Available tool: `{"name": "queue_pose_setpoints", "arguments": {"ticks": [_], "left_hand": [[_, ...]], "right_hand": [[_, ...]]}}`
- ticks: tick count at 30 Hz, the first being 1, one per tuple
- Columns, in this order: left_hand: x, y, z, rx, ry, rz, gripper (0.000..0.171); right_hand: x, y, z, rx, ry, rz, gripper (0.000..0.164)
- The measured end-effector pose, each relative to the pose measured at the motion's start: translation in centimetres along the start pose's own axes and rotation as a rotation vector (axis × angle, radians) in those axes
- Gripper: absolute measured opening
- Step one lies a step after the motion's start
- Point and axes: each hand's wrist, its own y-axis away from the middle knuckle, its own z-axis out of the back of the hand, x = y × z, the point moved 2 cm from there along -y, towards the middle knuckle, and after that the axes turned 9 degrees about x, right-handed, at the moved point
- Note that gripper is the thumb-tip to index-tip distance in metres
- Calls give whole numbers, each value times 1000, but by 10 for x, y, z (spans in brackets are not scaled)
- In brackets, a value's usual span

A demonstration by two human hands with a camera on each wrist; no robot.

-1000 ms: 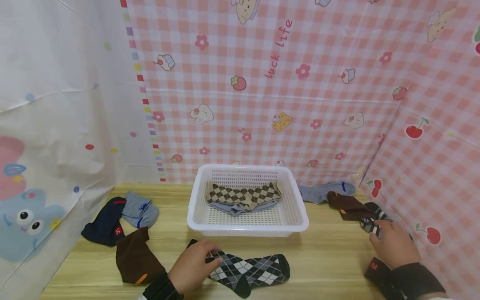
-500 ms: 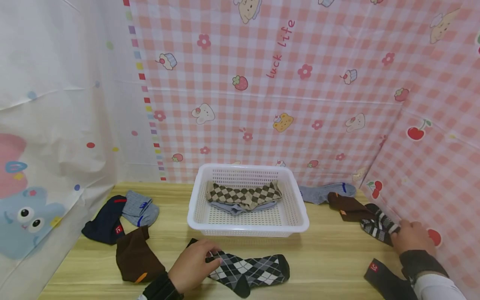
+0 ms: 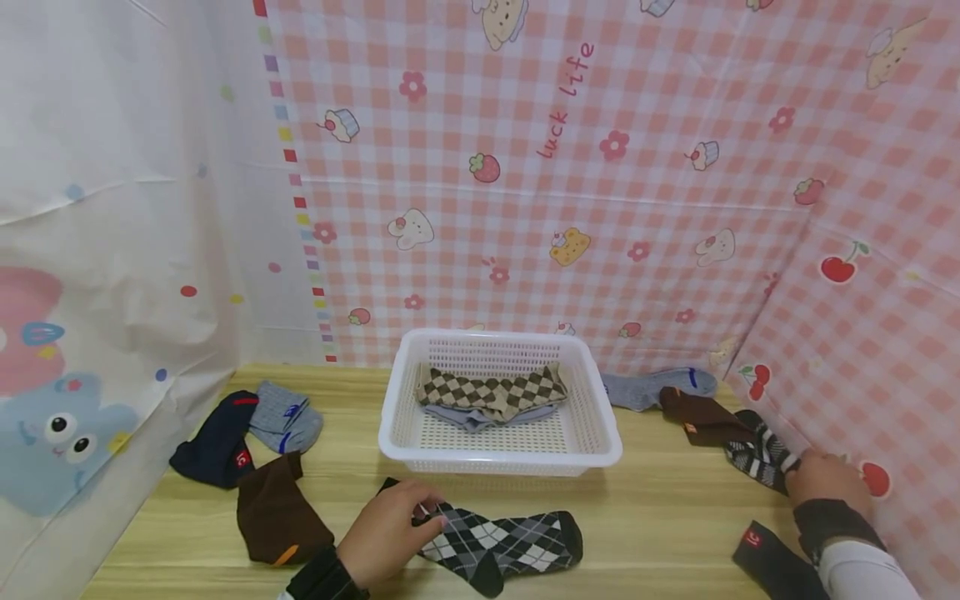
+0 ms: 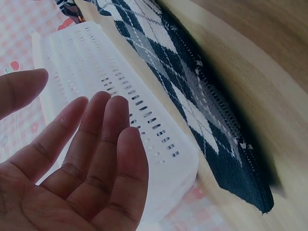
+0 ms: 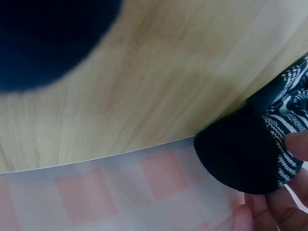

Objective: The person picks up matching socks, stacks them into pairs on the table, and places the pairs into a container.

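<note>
My right hand [image 3: 828, 482] pinches the end of a black-and-white patterned sock [image 3: 761, 450] at the right wall. In the right wrist view the thumb [image 5: 297, 145] lies over the striped knit beside the sock's black end [image 5: 238, 156], with fingers underneath. My left hand [image 3: 392, 532] hovers over the left end of a black, grey and white argyle sock [image 3: 525, 542] in front of the basket. Its fingers [image 4: 96, 139] are relaxed and hold nothing in the left wrist view, apart from the argyle sock [image 4: 168, 72].
The white basket [image 3: 498, 457] holds a checked sock [image 3: 495, 392] over a blue-grey one [image 3: 472, 419]. Navy [image 3: 213, 442], grey [image 3: 288, 421] and brown [image 3: 277, 512] socks lie left. Grey [image 3: 645, 387], brown [image 3: 697, 417] and dark grey [image 3: 776, 562] socks lie right.
My right hand has moved right along the patterned sock to its far end, uncovering more of the sock and the dark grey one. My left hand has stayed put.
</note>
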Motion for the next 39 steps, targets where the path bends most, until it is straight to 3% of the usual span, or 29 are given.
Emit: {"name": "queue_pose_setpoints", "arguments": {"ticks": [8, 17, 32, 39], "left_hand": [[0, 1, 0, -10, -1, -10, 24], [-2, 1, 0, -21, -15, -9, 22], [-5, 1, 0, -24, -15, -24, 21], [-6, 2, 1, -18, -9, -24, 21]], "right_hand": [[5, 4, 12, -63, -28, 34, 21], [20, 4, 41, -132, -97, 38, 21], [47, 3, 91, -224, -151, 132, 20], [60, 3, 114, -326, -182, 182, 26]]}}
